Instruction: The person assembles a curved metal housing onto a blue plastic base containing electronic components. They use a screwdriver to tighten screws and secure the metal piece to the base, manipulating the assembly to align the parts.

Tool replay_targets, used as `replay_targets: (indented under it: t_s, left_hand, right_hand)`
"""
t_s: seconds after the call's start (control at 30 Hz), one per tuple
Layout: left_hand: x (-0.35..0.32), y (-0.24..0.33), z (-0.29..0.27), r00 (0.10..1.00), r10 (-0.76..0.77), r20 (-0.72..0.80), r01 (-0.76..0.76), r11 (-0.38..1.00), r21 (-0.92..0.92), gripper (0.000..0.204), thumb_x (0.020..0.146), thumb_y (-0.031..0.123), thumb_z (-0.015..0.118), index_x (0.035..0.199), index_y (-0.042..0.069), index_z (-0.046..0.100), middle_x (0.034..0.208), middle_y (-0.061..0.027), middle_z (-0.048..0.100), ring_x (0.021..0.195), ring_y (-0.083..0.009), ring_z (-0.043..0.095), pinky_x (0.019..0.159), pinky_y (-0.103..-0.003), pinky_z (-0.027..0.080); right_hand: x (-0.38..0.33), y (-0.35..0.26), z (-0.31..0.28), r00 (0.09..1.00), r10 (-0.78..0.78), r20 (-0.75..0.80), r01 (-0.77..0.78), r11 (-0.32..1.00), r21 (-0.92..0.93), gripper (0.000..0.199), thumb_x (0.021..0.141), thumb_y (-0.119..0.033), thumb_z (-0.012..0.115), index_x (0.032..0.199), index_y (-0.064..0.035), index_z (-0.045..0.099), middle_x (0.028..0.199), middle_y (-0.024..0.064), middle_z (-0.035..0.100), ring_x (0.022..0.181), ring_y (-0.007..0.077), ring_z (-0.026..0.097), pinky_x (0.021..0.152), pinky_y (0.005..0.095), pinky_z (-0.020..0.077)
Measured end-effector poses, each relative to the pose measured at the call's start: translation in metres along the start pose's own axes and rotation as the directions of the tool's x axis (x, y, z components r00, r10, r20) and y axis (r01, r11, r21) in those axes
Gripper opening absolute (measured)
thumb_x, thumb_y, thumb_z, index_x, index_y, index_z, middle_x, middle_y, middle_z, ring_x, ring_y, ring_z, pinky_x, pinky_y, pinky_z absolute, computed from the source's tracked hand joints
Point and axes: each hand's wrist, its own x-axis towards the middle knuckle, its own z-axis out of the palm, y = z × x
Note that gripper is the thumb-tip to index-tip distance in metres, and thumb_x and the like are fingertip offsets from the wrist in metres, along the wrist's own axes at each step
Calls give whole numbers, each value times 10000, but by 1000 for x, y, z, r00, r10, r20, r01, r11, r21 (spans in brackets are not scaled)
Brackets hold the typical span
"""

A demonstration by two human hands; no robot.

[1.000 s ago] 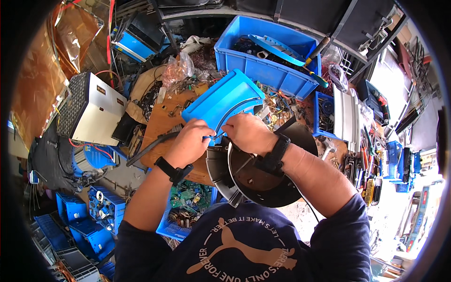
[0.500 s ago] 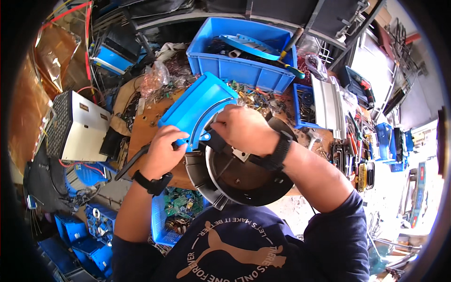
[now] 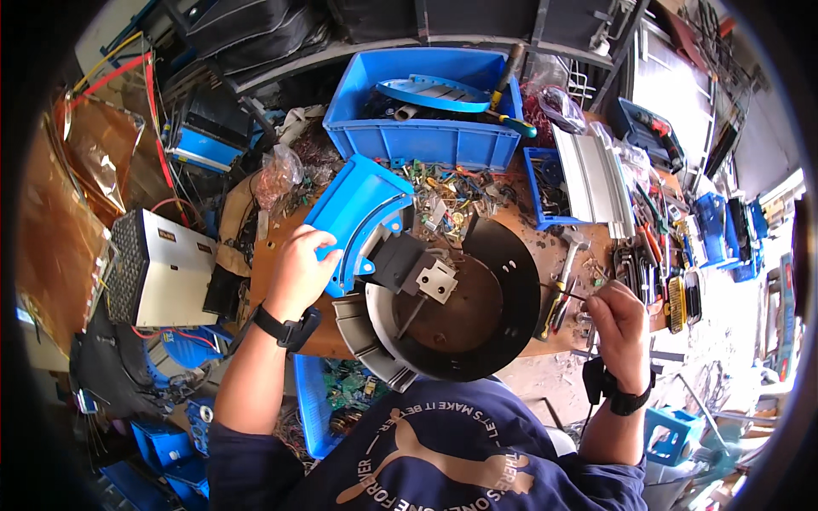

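Note:
My left hand [image 3: 302,266] grips the near left edge of a bright blue curved housing [image 3: 351,209]. A black block [image 3: 396,261] and a pale metal plate with holes [image 3: 438,280] stick out from its inner curve. They reach over a wide black cylindrical shell [image 3: 511,294] with a grey ribbed outer side [image 3: 362,339]. Out to the right, my right hand [image 3: 622,322] is closed in a pinch on a thin dark rod [image 3: 566,293] that points left, toward the shell. The rod's far end is apart from the housing; whether it is a hex key, I cannot tell.
Behind the housing stands a large blue crate [image 3: 417,140] holding a blue ring-shaped part. Small scrap pieces [image 3: 443,200] litter the wooden bench. A hammer [image 3: 574,247] and screwdrivers [image 3: 554,315] lie right of the shell. Farther left is a white-fronted box [image 3: 175,264].
My right hand has left the housing's inner curve and moved right and nearer, with the thin rod now showing in it. My left hand stays on the housing.

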Motion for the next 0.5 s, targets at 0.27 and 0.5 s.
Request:
replay_targets:
  t_s: [0.27, 0.5]
  left_hand:
    - [11, 16, -2, 1000, 15, -5, -15, 999, 42, 198, 716, 71, 711, 892, 11, 641, 891, -89, 599, 744, -202, 562, 684, -303, 479]
    - [-40, 15, -3, 959, -218, -184, 205, 975, -86, 176, 810, 113, 670, 930, -13, 639, 807, -48, 596, 697, -109, 529, 649, -247, 444]
  right_hand:
    - [-18, 41, -18, 993, 39, -113, -32, 997, 65, 114, 820, -50, 604, 735, 24, 591, 697, 90, 502, 635, 187, 487, 572, 287, 376]
    - [-26, 80, -25, 993, 107, -56, -102, 990, 99, 114, 822, -57, 610, 739, 20, 600, 700, 98, 510, 624, 199, 491, 580, 290, 390]
